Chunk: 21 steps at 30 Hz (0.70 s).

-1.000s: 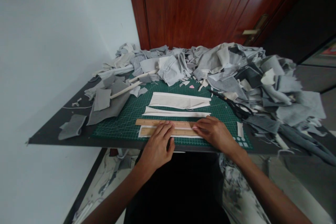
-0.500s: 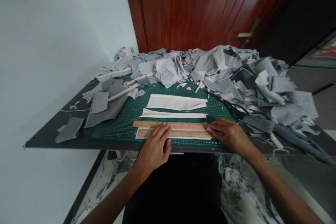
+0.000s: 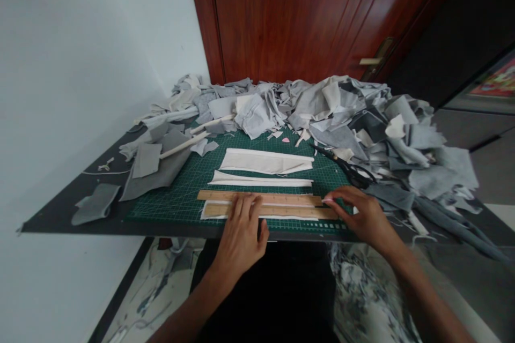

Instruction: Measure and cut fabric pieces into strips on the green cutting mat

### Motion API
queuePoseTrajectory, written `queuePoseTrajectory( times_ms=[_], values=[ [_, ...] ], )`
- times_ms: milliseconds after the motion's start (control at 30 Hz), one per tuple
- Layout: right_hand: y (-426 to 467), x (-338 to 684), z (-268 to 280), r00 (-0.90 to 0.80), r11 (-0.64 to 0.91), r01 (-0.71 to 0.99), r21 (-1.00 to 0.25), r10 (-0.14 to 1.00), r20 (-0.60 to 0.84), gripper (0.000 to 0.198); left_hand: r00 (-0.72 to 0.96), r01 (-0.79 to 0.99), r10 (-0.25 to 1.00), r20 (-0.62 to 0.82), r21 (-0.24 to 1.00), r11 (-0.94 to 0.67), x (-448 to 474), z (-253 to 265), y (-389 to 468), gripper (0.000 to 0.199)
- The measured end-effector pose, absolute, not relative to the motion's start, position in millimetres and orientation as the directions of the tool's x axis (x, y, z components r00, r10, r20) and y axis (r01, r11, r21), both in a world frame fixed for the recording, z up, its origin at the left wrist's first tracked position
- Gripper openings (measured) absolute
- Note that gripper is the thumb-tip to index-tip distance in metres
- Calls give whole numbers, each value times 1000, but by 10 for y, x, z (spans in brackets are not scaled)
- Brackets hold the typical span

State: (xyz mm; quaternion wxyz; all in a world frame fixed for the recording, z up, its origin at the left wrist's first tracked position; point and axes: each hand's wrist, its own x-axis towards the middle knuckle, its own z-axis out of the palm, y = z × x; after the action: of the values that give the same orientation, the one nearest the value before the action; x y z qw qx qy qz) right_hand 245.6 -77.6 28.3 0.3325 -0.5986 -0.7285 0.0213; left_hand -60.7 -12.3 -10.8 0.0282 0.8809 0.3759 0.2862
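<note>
Two wooden rulers lie side by side along the near edge of the green cutting mat point(image 3: 161, 204): a far ruler point(image 3: 287, 199) and a near ruler point(image 3: 289, 211). Beneath them shows a white fabric strip point(image 3: 277, 218). My left hand point(image 3: 243, 228) rests across both rulers with its fingers stretched out, pressing down. At the rulers' right end, my right hand point(image 3: 360, 211) pinches a small pink piece of tailor's chalk point(image 3: 328, 200). Farther up the mat lie a narrow folded white strip point(image 3: 261, 179) and a wider white fabric piece point(image 3: 267, 161).
Black scissors point(image 3: 348, 167) lie at the mat's right side. A heap of grey and white fabric scraps point(image 3: 322, 99) runs along the back of the dark table point(image 3: 56, 222). Another pink chip point(image 3: 285, 140) lies near the heap. Grey fabric pieces point(image 3: 98, 203) sit at left.
My right hand has shifted slightly right along the rulers, and the pink chalk shows more clearly at their end. My left hand stays on the rulers. The view has moved a little.
</note>
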Motion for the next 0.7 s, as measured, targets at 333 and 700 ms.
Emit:
queuePoseTrajectory(
  times_ms=[333,700],
  values=[
    [-603,2076,631,53,251,771,-585,890,453,15,653,625,646,396,199,-755,73,-183,-475,68],
    [221,1289,529,-298,341,585,-736,934,195,7,708,609,599,375,107,-786,157,-269,-451,64]
  ],
)
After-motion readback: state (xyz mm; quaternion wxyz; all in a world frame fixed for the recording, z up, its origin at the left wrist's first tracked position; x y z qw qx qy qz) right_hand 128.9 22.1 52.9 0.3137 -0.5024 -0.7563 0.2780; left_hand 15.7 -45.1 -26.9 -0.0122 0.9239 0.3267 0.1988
